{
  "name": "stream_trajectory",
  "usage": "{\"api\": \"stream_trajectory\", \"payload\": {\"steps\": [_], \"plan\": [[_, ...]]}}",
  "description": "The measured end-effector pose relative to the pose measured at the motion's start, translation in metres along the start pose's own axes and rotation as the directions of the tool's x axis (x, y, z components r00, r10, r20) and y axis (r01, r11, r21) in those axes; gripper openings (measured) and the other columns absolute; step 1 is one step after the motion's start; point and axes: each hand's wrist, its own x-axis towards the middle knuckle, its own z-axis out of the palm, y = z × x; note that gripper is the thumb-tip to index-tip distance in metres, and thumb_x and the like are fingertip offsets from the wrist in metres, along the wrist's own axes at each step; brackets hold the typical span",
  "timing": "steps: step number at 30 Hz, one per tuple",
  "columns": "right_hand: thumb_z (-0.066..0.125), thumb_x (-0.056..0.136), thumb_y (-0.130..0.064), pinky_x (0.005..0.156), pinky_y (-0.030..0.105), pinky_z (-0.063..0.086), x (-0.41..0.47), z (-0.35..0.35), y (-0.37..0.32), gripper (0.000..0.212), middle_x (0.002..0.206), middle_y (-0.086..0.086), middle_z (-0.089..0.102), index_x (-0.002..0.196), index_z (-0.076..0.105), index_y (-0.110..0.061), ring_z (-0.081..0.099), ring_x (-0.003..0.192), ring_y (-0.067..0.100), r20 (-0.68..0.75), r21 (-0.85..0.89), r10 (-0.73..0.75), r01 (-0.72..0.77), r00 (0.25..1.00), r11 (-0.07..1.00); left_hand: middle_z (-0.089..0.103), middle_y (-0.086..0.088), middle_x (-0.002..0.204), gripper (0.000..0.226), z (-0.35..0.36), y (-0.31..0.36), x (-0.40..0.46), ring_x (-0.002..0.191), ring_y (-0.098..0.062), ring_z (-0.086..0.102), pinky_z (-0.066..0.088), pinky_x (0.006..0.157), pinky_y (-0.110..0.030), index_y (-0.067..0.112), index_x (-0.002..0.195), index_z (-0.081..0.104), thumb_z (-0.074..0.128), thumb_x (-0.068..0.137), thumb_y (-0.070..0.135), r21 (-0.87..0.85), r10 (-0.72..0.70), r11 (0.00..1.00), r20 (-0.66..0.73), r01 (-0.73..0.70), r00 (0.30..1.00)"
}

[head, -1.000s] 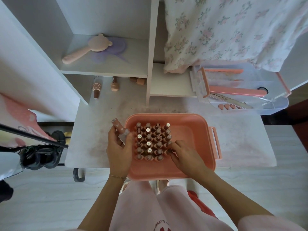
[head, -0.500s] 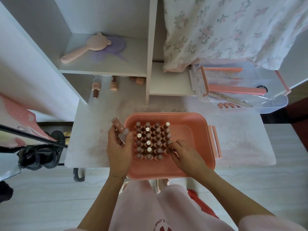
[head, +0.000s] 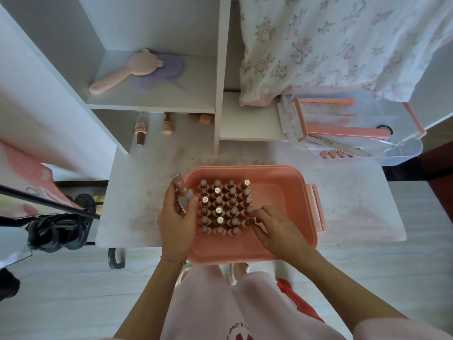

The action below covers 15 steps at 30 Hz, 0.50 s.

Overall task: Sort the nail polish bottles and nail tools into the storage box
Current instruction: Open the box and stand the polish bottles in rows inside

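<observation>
Bottles (head: 223, 208) of nail polish stood upright in tight rows in the left half of the pink storage box (head: 289, 192), caps up, packed shoulder to shoulder, probably so that each propped its neighbour and the colour dots on the caps could be read from above. The box sat at the centre of the white table (head: 137, 192), close to the person's lap, with its right half bare and a handle at three o'clock.

The right hand (head: 274, 227) reached in from five o'clock, its fingers curled and pinching the cap of the bottle at the grid's right edge (head: 251, 220), which looked like setting it into the next free slot. The left hand (head: 177, 222) rested at nine o'clock against the box wall, fingers wrapped round a spare bottle (head: 181, 193) whose cap pointed to eleven o'clock, likely held ready as the next one to place.

The box looked like smooth moulded plastic with rounded corners; the bottles were slim cylinders in brown and beige. At one o'clock lay a clear plastic tray (head: 404, 153) holding flat pink nail files (head: 343, 130) and small pink tips, still outside the box. At eleven o'clock a few ribbed bottles (head: 141, 130) lay on the table under the shelf, which bore a pale bear-eared brush (head: 122, 74).
</observation>
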Motion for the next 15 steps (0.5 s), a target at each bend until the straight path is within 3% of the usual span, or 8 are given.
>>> {"api": "stream_trajectory", "payload": {"steps": [5,8,12,15], "plan": [[0.061,0.085,-0.014,0.064,0.017,0.043,0.006,-0.02,-0.006,0.018,0.08,-0.012,0.053,0.103,0.063,-0.012,0.051,0.067,0.004,-0.115,0.242,0.134,-0.103,0.984,0.965,0.064,0.02,0.102,0.044,-0.002,0.005,-0.002,0.094,0.01,0.059,0.044,0.077,-0.005,0.044,0.1,0.051,0.069,0.078,0.011,0.023,0.015,1.0,0.158,-0.019,0.987],[0.063,0.084,-0.011,0.067,0.008,0.041,0.015,-0.036,-0.015,0.021,0.078,-0.018,0.053,0.105,0.063,-0.014,0.053,0.07,0.001,-0.153,0.409,0.16,-0.085,0.975,0.908,0.063,0.029,0.096,0.047,-0.002,0.008,-0.005,0.089,0.011,0.057,0.044,0.075,-0.008,0.048,0.094,0.053,0.072,0.076,0.01,0.099,0.072,0.989,0.34,-0.112,0.938],[0.065,0.083,-0.008,0.064,0.01,0.041,0.019,-0.048,-0.032,0.025,0.075,-0.014,0.056,0.105,0.061,-0.017,0.053,0.066,0.003,-0.125,0.512,0.072,0.002,0.99,0.859,0.057,0.021,0.097,0.038,0.003,0.012,-0.007,0.094,0.011,0.053,0.04,0.079,-0.006,0.031,0.1,0.065,0.076,0.071,0.007,0.123,0.169,0.96,0.455,-0.25,0.874],[0.064,0.081,-0.005,0.063,0.008,0.04,0.016,-0.05,-0.038,0.022,0.076,-0.015,0.053,0.1,0.059,-0.017,0.052,0.068,-0.001,-0.129,0.542,0.032,0.044,0.991,0.839,0.058,0.019,0.097,0.04,0.003,0.016,-0.009,0.094,0.011,0.053,0.04,0.078,-0.004,0.031,0.101,0.065,0.077,0.07,0.008,0.094,0.176,0.962,0.509,-0.258,0.843]]}}
